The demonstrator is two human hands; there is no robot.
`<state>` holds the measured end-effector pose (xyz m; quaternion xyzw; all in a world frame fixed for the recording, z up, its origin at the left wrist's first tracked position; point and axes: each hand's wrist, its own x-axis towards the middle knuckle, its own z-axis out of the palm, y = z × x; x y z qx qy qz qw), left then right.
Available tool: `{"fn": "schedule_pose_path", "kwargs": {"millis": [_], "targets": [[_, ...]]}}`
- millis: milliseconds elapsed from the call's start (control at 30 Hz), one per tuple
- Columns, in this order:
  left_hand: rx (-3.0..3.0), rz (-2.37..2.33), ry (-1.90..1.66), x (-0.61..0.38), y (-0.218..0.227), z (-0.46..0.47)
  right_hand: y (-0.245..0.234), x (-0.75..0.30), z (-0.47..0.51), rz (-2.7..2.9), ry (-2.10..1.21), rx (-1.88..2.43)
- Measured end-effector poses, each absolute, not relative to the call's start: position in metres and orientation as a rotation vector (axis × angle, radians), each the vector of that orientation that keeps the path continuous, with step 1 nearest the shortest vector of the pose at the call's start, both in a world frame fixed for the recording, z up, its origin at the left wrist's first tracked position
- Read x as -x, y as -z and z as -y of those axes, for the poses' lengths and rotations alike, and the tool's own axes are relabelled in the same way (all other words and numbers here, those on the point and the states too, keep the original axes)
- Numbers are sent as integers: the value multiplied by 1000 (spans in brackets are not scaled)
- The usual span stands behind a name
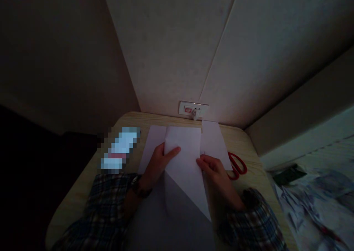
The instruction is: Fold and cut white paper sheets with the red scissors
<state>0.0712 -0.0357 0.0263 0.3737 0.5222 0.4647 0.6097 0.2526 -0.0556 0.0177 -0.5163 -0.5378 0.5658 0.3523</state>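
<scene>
Left hand and right hand grip folded white paper by side edges; red scissors just right of paper.

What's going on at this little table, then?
A person in a checked shirt is handling a white sheet of paper on a wooden table. The left hand grips its left edge and the right hand pinches its right edge; the sheet looks partly folded, with a slanted edge near the person. More paper lies underneath, and red scissors rest just right of the hands.
</scene>
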Motion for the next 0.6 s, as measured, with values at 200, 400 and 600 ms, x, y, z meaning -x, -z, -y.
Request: {"fn": "schedule_pose_path", "kwargs": {"millis": [200,400,600], "targets": [[-817,-1198,-1126,-66,-20,30,-32,-237,42,1403,-1343,1386],[-795,-1203,-1158,-59,-18,23,-27,-221,35,1238,-1394,1510],[-779,-1160,-1135,-55,-16,18,-15,-221,35,1214,-1362,1633]]}}
